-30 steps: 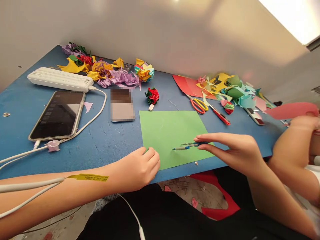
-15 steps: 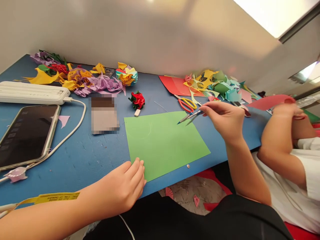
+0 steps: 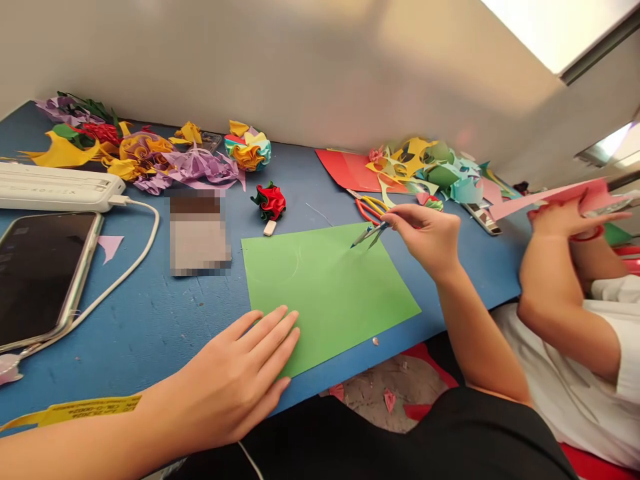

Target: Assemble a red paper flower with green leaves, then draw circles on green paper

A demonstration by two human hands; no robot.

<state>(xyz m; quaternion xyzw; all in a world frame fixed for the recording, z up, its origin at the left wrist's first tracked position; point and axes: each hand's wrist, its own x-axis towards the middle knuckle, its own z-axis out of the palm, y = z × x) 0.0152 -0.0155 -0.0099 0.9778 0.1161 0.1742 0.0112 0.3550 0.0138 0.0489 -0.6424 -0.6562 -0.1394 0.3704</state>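
Note:
A green sheet of paper (image 3: 330, 293) lies flat on the blue table, with a faint curved line drawn near its upper left corner. My left hand (image 3: 250, 360) rests flat on the sheet's lower left corner, fingers stretched out and slightly spread. Over the sheet's upper right part, my right hand (image 3: 427, 237) pinches a drawing compass (image 3: 371, 233) by its top, its two legs pointing down and left. Whether the compass tips touch the paper I cannot tell. Just beyond the sheet sit a small white eraser (image 3: 270, 228) and a red and green paper flower (image 3: 270, 201).
Scissors (image 3: 370, 205) with red and yellow handles lie behind the sheet, near red paper (image 3: 350, 170) and colourful scraps (image 3: 440, 167). At left are a phone (image 3: 47, 280), a white power bank (image 3: 55, 187) and a cable. A co-worker's arms (image 3: 560, 267) hold pink paper at right.
My right hand has brought the compass a little left and lower over the sheet. My left hand's fingers have spread flatter on the paper. The co-worker's hands have moved with the pink paper.

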